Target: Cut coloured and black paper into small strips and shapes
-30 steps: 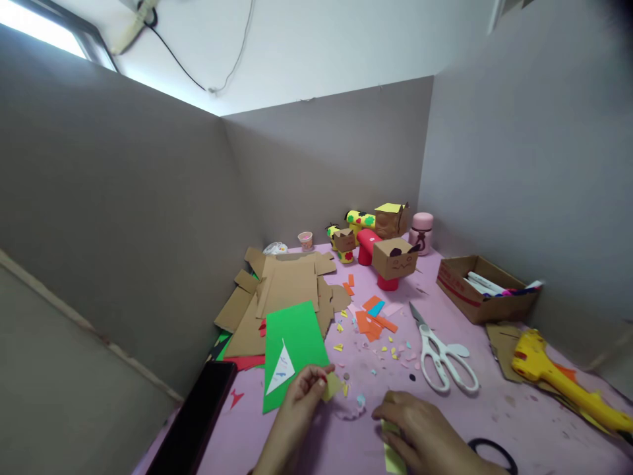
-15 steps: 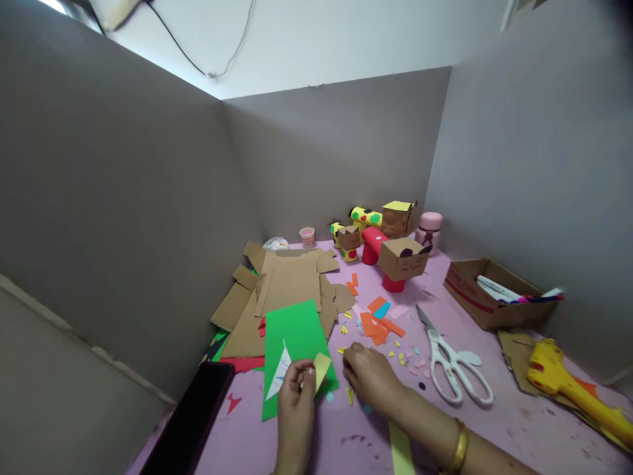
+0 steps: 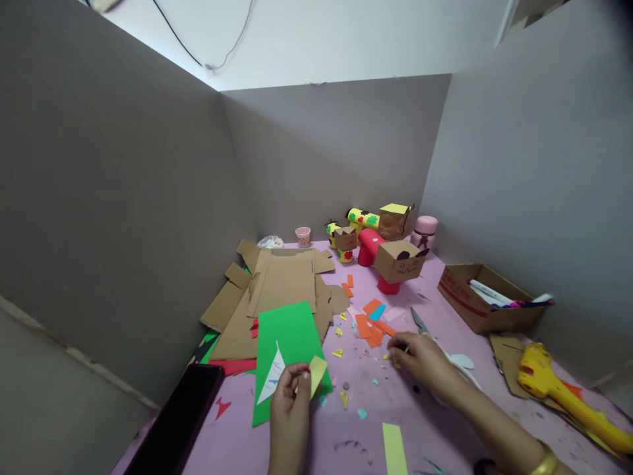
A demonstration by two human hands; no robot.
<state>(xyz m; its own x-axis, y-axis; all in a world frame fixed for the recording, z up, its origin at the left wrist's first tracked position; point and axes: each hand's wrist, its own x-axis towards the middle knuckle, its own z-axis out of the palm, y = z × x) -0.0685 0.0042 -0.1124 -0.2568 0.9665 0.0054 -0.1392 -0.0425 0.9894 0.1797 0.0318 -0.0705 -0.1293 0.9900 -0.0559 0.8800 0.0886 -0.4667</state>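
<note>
My left hand (image 3: 291,412) is closed on a small piece of yellow paper (image 3: 318,375), pinched between thumb and fingers over the lower part of a green sheet (image 3: 287,330). A white triangular paper piece (image 3: 272,377) with blue marks lies on that sheet, beside the hand. My right hand (image 3: 420,359) is low over the table, fingers bent and slightly apart, by small yellow scraps (image 3: 397,365). Nothing shows in it. Below it lie the white-handled scissors (image 3: 418,318), mostly covered by the hand and forearm. A yellow paper strip (image 3: 394,448) lies near the front.
Orange paper pieces (image 3: 368,328) lie mid-table. Flat cardboard (image 3: 281,284) and a black phone (image 3: 180,415) are at left. Cardboard-headed animal figures (image 3: 399,260) stand at the back. A box of markers (image 3: 475,310) and a yellow glue gun (image 3: 537,369) are at right.
My right hand has moved right, from beside the green sheet to over the scissors, uncovering scraps and more of the yellow strip. The left hand keeps hold of the yellow paper.
</note>
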